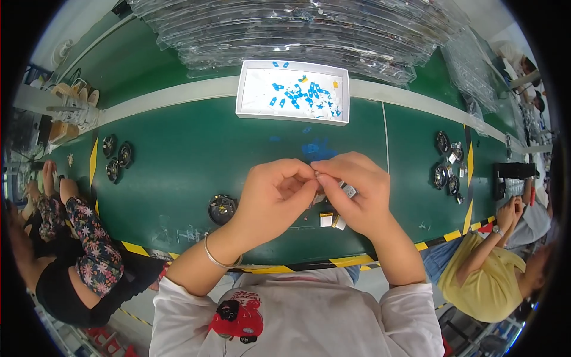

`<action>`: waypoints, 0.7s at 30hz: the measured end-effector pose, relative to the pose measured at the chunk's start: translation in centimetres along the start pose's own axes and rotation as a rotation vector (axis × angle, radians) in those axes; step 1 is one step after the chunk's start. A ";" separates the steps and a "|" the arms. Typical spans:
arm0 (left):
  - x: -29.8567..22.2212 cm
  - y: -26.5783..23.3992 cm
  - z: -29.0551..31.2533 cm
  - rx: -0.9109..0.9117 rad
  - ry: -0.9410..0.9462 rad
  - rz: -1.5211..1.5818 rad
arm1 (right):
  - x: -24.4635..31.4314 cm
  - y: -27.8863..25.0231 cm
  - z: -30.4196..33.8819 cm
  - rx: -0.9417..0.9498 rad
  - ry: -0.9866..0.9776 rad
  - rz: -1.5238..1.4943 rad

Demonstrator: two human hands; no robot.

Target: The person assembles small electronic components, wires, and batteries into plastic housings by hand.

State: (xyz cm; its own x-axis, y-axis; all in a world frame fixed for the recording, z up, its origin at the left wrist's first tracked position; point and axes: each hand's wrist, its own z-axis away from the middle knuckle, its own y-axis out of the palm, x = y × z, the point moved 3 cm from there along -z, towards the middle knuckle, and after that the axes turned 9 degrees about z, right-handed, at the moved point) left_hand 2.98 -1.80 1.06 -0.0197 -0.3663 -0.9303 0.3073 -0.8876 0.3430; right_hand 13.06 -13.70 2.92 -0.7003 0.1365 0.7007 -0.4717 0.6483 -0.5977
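Observation:
Over the green table my left hand (275, 191) and my right hand (360, 189) meet, thumbs and forefingers pinched together at the fingertips. Something very small seems to sit between them; its kind does not show. Beneath my right hand a silvery block (349, 190) shows in part, and I cannot tell whether a hand touches it. Two small silvery cells with yellowish ends, one a flat battery-like pack (326, 219), the other a similar pack (339, 223), lie just below the hands. Left of my left wrist rests a round black housing (222, 209) with parts inside.
A white tray box (239, 101) with blue and a few yellow pieces stands ahead. Several black round housings lie at left (125, 154) and right (440, 177). Clear plastic trays (297, 35) are stacked at the back. Striped tape (351, 260) edges the table; people sit either side.

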 end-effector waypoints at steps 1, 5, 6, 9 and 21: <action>0.0 0.2 0.0 -0.016 0.029 0.001 | 0.2 0.0 -0.1 -0.014 -0.049 0.023; 0.3 0.1 -0.1 0.009 0.007 0.048 | 0.0 -0.1 -0.1 -0.020 -0.126 0.052; 0.1 0.0 -0.1 0.009 0.007 0.048 | -0.2 -0.1 -0.1 -0.021 -0.125 0.053; -0.3 -0.1 -0.2 0.029 -0.081 0.135 | -0.5 -0.2 -0.2 -0.030 -0.185 0.086; 0.3 -0.4 -0.3 0.058 -0.088 0.068 | 0.7 0.1 -0.6 -0.109 -0.341 0.291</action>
State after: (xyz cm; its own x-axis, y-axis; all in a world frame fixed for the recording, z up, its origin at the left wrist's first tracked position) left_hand 3.10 -1.42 0.61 -0.0852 -0.4471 -0.8904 0.2557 -0.8735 0.4142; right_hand 12.88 -13.06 3.58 -0.9401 0.0825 0.3307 -0.1828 0.6967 -0.6937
